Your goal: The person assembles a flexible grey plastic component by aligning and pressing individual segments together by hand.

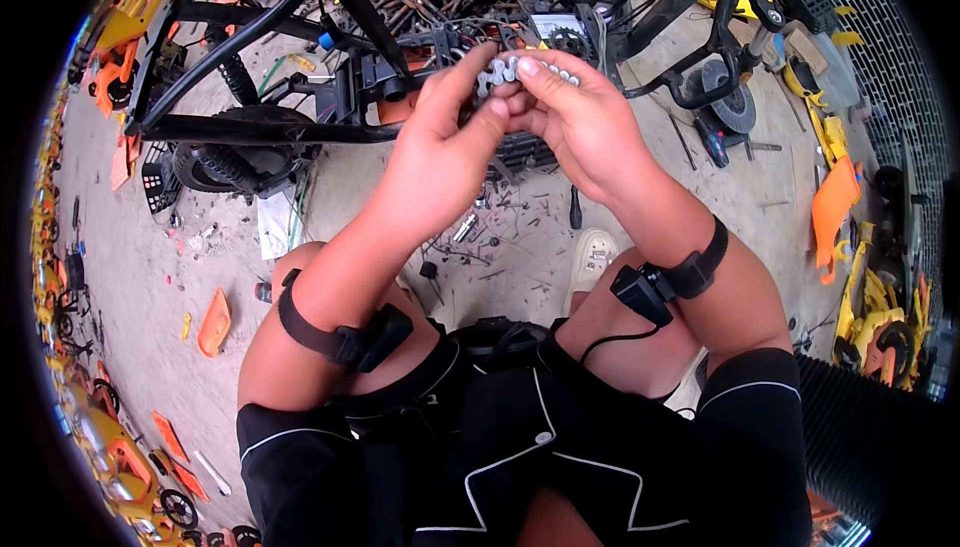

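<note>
Between the bent fingers [532, 68] of both hands sits a silver chain [498, 73]. The right hand's [585, 122] thumb pins its links, that hand nearly closed; the left hand's [443, 142] thumb and forefinger, slightly parted, grip its left end. Left of the fingers stands a black frame [262, 131].

Chain [497, 72]: partly covered | shoe [594, 251]: partly hidden | floor scraps [488, 250]: too small to identify
</note>
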Tool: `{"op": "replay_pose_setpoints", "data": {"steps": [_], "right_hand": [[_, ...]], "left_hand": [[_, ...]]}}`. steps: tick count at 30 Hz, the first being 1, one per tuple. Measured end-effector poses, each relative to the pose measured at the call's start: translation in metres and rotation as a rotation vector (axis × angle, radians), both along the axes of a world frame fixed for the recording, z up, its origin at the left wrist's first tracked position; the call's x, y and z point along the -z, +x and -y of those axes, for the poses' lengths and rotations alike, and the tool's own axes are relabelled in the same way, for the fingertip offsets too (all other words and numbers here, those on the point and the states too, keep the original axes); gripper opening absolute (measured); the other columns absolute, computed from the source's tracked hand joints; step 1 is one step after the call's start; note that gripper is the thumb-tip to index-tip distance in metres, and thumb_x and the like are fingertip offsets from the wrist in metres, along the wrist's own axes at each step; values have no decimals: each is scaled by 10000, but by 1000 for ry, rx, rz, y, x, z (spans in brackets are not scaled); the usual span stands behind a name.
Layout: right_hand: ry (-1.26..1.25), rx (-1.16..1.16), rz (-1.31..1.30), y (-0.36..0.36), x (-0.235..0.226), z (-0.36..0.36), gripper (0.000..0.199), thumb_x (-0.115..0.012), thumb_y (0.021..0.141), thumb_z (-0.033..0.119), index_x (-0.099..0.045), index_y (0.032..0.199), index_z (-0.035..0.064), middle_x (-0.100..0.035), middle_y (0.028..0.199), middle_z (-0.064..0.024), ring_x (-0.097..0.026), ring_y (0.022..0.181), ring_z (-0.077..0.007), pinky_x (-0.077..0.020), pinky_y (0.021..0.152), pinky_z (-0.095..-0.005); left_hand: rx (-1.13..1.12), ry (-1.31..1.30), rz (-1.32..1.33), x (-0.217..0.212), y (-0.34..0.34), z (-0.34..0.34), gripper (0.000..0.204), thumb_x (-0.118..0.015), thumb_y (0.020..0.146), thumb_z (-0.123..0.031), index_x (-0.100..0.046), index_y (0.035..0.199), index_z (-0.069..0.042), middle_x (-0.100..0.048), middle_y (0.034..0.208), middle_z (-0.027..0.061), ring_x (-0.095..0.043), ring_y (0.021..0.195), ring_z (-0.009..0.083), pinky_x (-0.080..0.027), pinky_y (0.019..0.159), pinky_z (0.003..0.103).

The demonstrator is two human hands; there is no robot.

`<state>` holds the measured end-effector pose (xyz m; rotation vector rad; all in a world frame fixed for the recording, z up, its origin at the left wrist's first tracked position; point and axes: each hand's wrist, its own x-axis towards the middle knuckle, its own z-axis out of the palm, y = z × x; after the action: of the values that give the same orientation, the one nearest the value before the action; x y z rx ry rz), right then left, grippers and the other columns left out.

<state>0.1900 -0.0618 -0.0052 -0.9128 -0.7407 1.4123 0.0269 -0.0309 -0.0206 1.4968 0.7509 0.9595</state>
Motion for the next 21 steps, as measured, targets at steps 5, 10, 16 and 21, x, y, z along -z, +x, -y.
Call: {"op": "replay_pose_setpoints", "data": {"steps": [5, 10, 16, 21], "right_hand": [[17, -10, 15, 12, 0, -1, 272, -592, 1046, 223, -623, 1182, -11, -685, 987, -100, -645, 853, -147, -547, 743, -280], [39, -29, 68, 18, -3, 1, 282, -600, 1041, 220, -619, 1204, -9, -691, 982, -92, -643, 859, -144, -535, 753, -281], [55, -138, 316, 28, -3, 2, 261, -614, 1031, 200, -643, 1202, 5, -692, 979, -78, -634, 857, -132, -522, 775, -282], [64, -257, 538, 33, -8, 5, 245, -636, 1023, 202, -658, 1181, 17, -665, 937, -24, -595, 825, -94, -518, 782, -256]], "left_hand": [[48, -87, -12, -9, 4, 7, 499, -534, 1048, -67, -396, 1519, 25, -615, 1265, 106, -626, 1026, 145, -534, 905, 307], [4, -31, -23, -14, 6, 5, 463, -567, 1028, -43, -439, 1468, 23, -635, 1190, 102, -633, 977, 138, -544, 847, 293], [-40, 91, -150, -22, -1, 2, 348, -613, 993, -3, -498, 1320, 28, -659, 1105, 101, -656, 951, 147, -550, 835, 289], [-36, 275, -438, -29, -7, 5, 387, -671, 951, 10, -513, 1304, 13, -670, 1126, 129, -680, 962, 150, -560, 832, 291]]}}
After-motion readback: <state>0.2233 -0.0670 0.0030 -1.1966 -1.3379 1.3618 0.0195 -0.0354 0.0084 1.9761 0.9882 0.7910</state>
